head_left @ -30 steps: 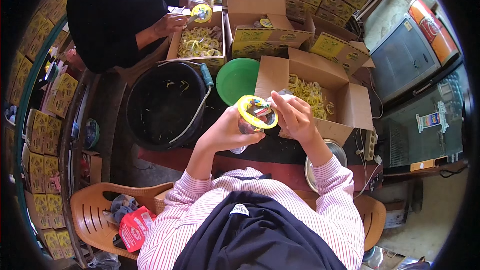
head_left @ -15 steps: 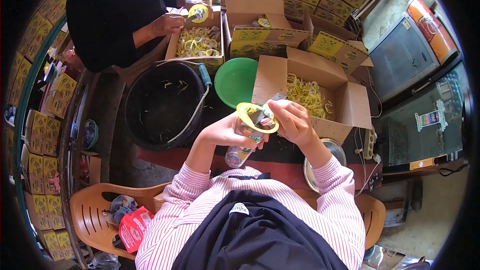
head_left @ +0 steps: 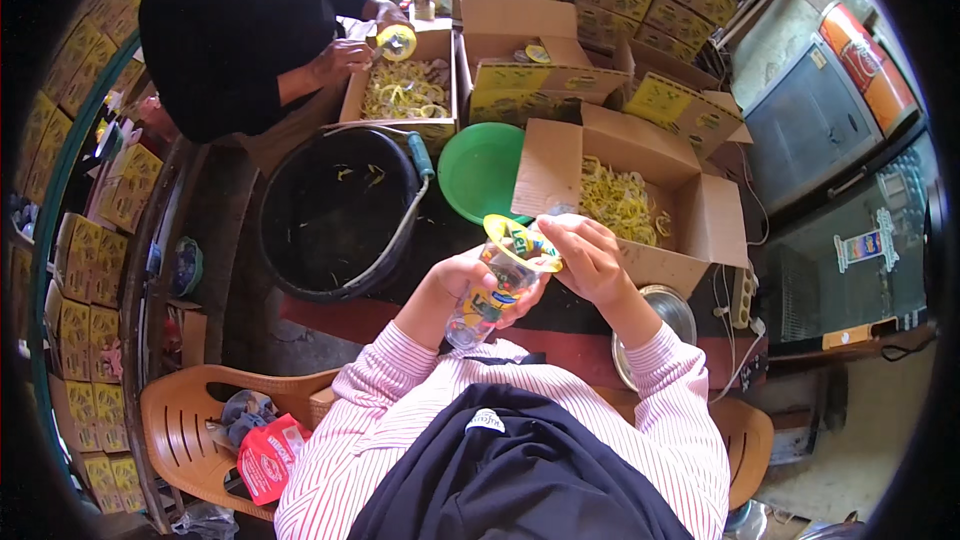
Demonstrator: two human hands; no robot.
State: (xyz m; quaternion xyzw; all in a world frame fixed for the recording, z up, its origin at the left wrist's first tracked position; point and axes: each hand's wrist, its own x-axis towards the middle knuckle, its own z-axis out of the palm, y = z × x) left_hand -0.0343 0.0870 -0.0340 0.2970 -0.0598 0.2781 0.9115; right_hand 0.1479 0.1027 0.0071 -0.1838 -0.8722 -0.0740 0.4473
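Observation:
My left hand (head_left: 462, 280) is wrapped round a clear printed plastic cup (head_left: 492, 300), tilted with its mouth up and away from me. A yellow rim (head_left: 497, 230) runs round the mouth. Close against the far right of that rim, my right hand (head_left: 590, 255) is closed in a pinch. Out past its fingertips shows a grey end of what looks like a small knife (head_left: 562, 209); the fingers hide most of it. Coloured pieces show through the cup wall, too small to tell apart.
Beyond my hands stand a black bucket (head_left: 290, 255), a green basin (head_left: 462, 180) and a carton (head_left: 720, 225) of yellow strips (head_left: 615, 200). A co-worker (head_left: 235, 30) at far left holds another yellow-rimmed cup (head_left: 396, 42) over a second carton (head_left: 448, 90). A metal lid (head_left: 672, 315) lies right.
The cup has turned in my left hand, so more of its printed side shows. My right hand has shifted slightly down and right, and the grey blade seen in the mouth no longer shows there.

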